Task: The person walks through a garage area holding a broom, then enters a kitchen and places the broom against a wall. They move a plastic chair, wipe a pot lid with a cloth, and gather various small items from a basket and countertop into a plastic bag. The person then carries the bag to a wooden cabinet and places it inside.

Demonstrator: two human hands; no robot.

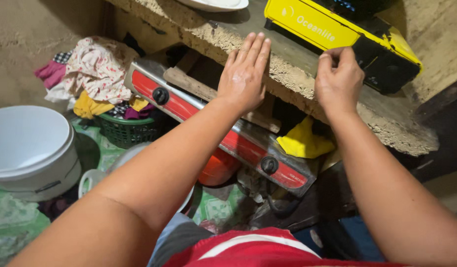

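Note:
My left hand (246, 74) lies flat, fingers together and straight, on the front edge of a rough concrete counter (288, 74). My right hand (338, 79) is curled with fingertips pinched at the front face of a yellow and black portable gas stove (337, 34) that stands on the counter. Whether those fingers grip a knob or just touch the stove's front is hidden by the hand. Below the counter sits an old red and silver two-knob stove (223, 133), tilted, with a yellow cloth (302, 141) beside it.
A white plastic bucket (31, 148) stands at the left on a green patterned floor. A green basket (127, 131) heaped with clothes is behind it. A white plate (216, 5) rests at the counter's back. An orange gas cylinder (218, 168) sits under the old stove.

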